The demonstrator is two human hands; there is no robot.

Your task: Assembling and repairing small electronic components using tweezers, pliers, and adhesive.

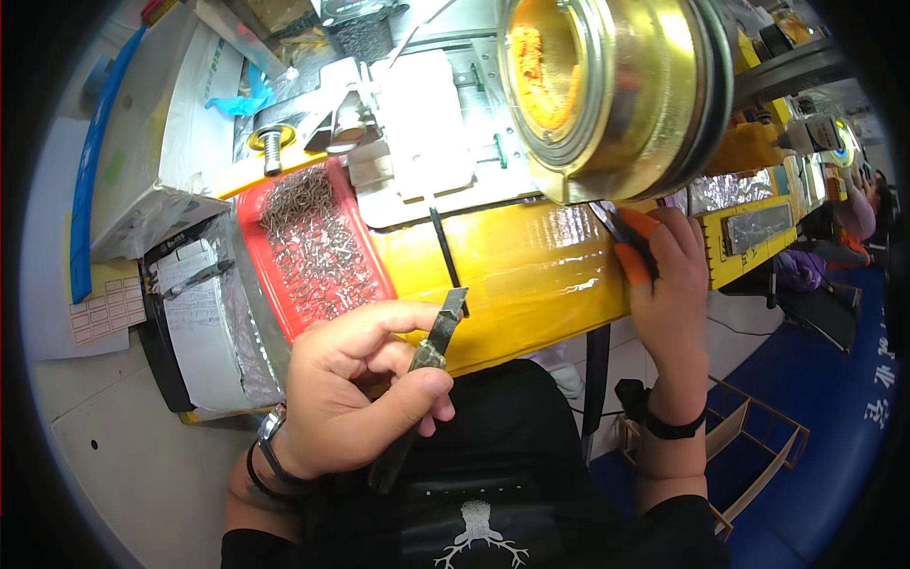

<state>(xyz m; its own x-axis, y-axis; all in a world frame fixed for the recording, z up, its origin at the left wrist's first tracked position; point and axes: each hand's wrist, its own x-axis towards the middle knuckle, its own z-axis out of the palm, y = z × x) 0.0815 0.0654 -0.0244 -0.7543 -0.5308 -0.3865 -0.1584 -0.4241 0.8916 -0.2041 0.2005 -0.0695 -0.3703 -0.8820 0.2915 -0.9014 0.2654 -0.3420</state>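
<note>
Black angle-tipped tool (445, 324) is pinched by left hand (346, 389), dark silver-tipped tool (624, 231) by right hand (675, 270); seemingly holding step, steadiness needed next.

Shirt (521, 408), one: black, short sleeves (261, 550), pale antlered print (477, 523) on the front. Left-wrist watch (272, 423), silvery; dark cord (253, 477) beside it. Right-wrist strap (678, 430): black; I see a bulky dark piece (629, 393) on it.

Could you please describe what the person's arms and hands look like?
The sleeves are short and black. The left wrist wears a watch and thin dark band; the right, a black strap. Orange covers seem to cap two right-hand fingers.
</note>
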